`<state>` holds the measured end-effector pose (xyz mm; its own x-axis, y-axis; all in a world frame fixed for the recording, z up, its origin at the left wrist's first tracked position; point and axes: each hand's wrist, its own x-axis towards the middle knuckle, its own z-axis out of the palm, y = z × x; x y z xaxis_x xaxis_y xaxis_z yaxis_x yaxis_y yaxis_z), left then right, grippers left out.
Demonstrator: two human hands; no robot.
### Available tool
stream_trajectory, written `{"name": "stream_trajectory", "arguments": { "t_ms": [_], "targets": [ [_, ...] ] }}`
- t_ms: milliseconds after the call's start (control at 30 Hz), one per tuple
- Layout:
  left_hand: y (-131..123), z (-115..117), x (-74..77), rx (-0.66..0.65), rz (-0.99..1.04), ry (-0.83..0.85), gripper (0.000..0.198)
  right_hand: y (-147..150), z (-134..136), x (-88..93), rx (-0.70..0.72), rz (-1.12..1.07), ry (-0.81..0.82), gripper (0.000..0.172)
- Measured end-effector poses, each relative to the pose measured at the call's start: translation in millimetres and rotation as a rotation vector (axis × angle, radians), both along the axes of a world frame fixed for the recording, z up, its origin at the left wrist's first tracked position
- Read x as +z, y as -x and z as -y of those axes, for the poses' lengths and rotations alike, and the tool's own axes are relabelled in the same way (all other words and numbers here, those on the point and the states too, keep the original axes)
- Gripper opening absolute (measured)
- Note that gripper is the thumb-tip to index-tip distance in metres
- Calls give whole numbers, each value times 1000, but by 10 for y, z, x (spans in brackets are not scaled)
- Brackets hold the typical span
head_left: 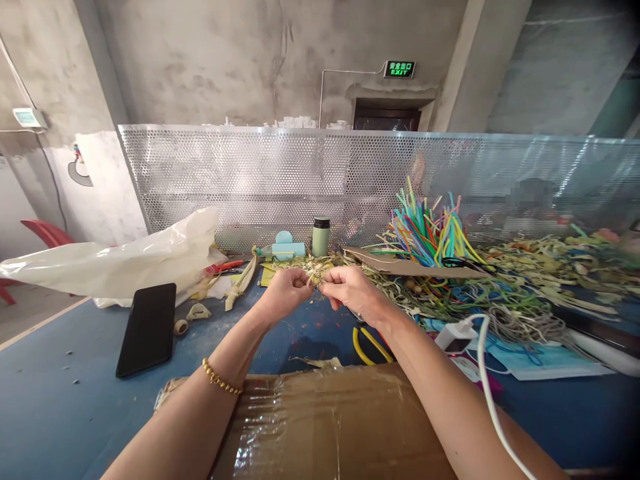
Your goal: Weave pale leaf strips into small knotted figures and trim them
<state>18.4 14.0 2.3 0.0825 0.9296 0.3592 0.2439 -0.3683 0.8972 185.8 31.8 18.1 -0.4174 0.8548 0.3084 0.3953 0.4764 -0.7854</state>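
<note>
My left hand (287, 291) and my right hand (349, 291) are held up close together above the blue table, fingertips nearly touching. Both are closed in a pinch. Between them is a small bundle of pale green, dried-looking strips (317, 269), which seems to be gripped from both sides; more such strips lie behind, so its outline is hard to separate. Below my forearms a brown taped cardboard box (340, 420) sits at the table's near edge. Yellow-handled pliers or scissors (364, 345) lie just beyond it, beside my right forearm.
A black phone (147, 330) and white plastic bag (150, 257) are at left. A green bottle (321, 239) stands behind my hands. Colourful pipe cleaners (430, 230), tangled strips (560, 267), a blue mask (545, 360) and a white cable (487, 380) are at right.
</note>
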Motion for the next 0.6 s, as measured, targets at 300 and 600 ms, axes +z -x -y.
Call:
{"name": "stream_trajectory", "arguments": {
  "t_ms": [300,600],
  "targets": [
    [-26,36,29,-148,176,9,17,69,-30,-82,100,-179,112,27],
    [26,-71,-49,-66,308,28,32,39,-8,-70,69,-132,93,25]
  ]
}}
